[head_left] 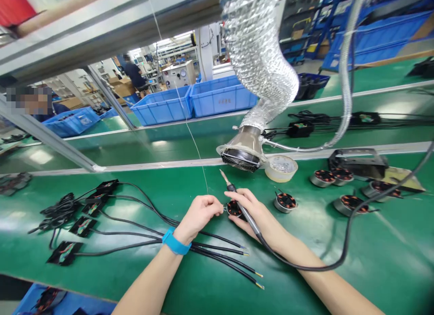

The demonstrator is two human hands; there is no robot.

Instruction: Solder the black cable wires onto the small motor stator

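My left hand (201, 213), wearing a blue wristband (176, 241), is pinched closed at the left side of a small round motor part (233, 208) with a dark-and-copper coil. A thin silvery solder wire (194, 140) hangs from above and runs down into these fingers; short wire ends show at their tips. My right hand (254, 215) grips a soldering iron (249, 221), its tip (224, 175) pointing up and away from the part. Thumb and fingers of that hand also reach around the motor part, partly hiding it. Black cables (220, 249) with stripped ends pass under my left wrist.
More round motor parts (285, 202) stand to the right. A fume-extraction hood (242, 147) hangs ahead, beside a round tub (280, 168). The iron's cord (346, 242) loops over my right forearm. Black housings (65, 253) lie left. Blue bins (224, 97) and people are beyond.
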